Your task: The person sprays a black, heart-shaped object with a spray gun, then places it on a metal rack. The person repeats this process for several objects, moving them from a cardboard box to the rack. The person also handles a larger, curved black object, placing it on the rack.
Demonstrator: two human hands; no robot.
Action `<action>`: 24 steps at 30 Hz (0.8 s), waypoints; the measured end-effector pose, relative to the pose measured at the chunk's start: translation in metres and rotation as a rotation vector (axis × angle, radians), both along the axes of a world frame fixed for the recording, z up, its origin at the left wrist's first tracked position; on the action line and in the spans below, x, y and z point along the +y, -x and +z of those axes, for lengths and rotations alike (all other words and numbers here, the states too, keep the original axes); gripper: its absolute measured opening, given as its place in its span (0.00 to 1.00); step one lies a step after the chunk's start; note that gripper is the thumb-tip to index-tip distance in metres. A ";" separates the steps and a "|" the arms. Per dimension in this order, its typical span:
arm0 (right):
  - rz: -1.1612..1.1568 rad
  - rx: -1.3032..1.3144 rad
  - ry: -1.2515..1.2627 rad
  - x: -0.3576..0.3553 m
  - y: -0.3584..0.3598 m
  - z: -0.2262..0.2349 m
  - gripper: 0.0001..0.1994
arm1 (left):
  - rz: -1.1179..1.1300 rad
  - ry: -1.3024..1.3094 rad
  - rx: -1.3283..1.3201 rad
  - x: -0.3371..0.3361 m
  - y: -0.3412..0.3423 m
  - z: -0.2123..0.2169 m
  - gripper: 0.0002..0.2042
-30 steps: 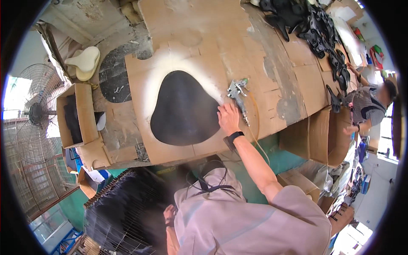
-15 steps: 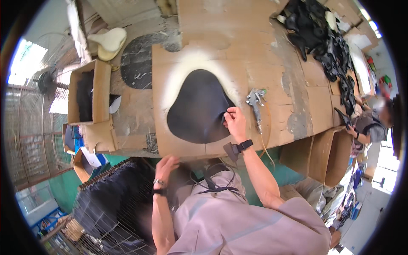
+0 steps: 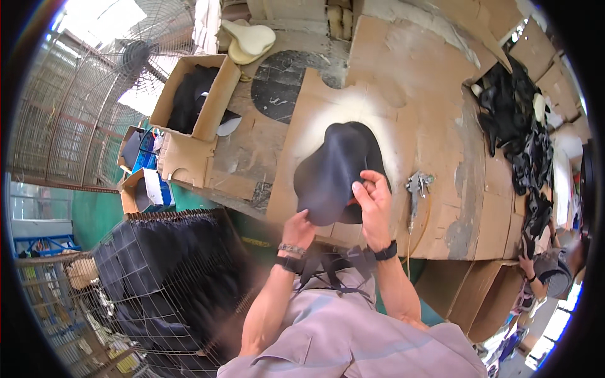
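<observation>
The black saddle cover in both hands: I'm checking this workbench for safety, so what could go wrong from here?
The black cover is held only at its near edge by the left hand and right hand, so it might slip or smear if still wet. The spray gun lies close by the right hand, its hose trailing over the cardboard edge; a sleeve could perhaps snag it.

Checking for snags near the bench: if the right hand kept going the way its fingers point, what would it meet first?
The right hand already pinches the black saddle-shaped piece, fingers pointing up the picture. Beyond that, likely the pale sprayed patch on the cardboard sheet; depth is unclear. The spray gun lies off to the side.
</observation>
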State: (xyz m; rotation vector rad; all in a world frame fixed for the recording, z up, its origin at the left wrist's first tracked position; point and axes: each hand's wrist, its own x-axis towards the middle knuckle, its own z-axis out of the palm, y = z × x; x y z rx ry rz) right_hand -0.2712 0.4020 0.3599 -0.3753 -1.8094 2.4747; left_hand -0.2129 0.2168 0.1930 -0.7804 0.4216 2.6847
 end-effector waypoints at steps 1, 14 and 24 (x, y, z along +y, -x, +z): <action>0.010 -0.009 -0.003 0.002 -0.007 0.004 0.12 | 0.031 -0.010 0.012 -0.008 -0.003 0.002 0.16; 0.494 -0.275 0.168 -0.036 -0.083 0.010 0.13 | 0.723 0.358 0.104 -0.094 -0.089 0.196 0.04; 0.615 -0.204 -0.169 -0.070 -0.083 -0.006 0.10 | 0.816 0.352 0.404 -0.275 -0.094 0.298 0.17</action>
